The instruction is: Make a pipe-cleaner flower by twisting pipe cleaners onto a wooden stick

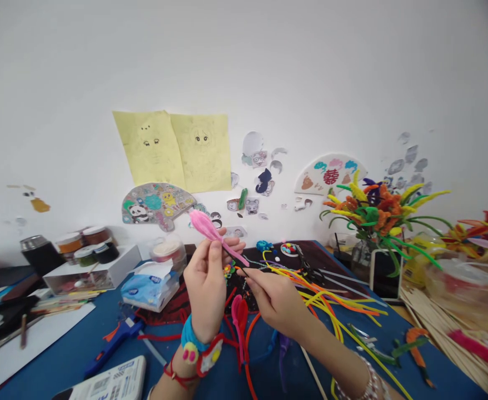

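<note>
Head: fuzzy pink teardrop [203,224] pinched in left grip [208,278]; right grip [278,301] apparently pinching dark strand [242,270].

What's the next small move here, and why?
Perhaps wrap the thin dark piece round the narrow tail of the pink piece: the left hand steadies the pink piece in a pinch, and the right hand holds the dark one close by.

Left hand [208,272] raised over middle of desk [448,364], thumb [215,255] upright and closed in pinch, fingers [236,244] behind reaching rightward. Left forearm [173,383] steep, rising from desk's near side. Right hand [275,300] just beside, back upward, forefinger [255,274] and thumb pinched, tips pointing left. Right forearm [331,353] slanting in from toward near right corner.
</note>
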A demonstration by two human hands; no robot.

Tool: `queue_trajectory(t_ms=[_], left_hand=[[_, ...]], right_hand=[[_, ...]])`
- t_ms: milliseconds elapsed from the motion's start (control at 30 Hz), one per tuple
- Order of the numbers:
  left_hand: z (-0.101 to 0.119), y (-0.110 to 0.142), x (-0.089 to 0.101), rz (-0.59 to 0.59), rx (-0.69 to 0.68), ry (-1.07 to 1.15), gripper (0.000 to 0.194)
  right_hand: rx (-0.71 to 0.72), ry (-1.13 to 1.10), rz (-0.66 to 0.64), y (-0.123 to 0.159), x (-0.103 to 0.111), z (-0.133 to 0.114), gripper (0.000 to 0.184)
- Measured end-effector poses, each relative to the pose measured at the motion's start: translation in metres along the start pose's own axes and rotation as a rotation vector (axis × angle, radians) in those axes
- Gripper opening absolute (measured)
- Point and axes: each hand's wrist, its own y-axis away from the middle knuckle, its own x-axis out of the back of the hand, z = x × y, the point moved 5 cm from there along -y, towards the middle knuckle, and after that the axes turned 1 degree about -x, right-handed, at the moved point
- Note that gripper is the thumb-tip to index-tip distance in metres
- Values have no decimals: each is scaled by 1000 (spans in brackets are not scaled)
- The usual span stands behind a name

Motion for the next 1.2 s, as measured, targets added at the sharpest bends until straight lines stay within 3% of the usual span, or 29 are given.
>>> queue_trajectory(t_ms=[133,367,567,833,1067,1200], left_hand=[[0,-3,3,36,6,52,32],[-2,1,-1,-16,49,76,31],[-1,-1,3,-1,58,109,34],[-2,1,1,-4,67,109,31],[-2,1,2,-2,46,110,31],[-2,1,2,-13,50,109,32]], right_hand=[[0,-18,6,2,2,-2,30],[-45,-34,4,3,5,-5,31],[29,-24,44,6,5,-7,29],[-29,8,30,5,3,-9,29],[39,35,103,8,5,-11,26],[-5,59,67,6,5,-11,26]])
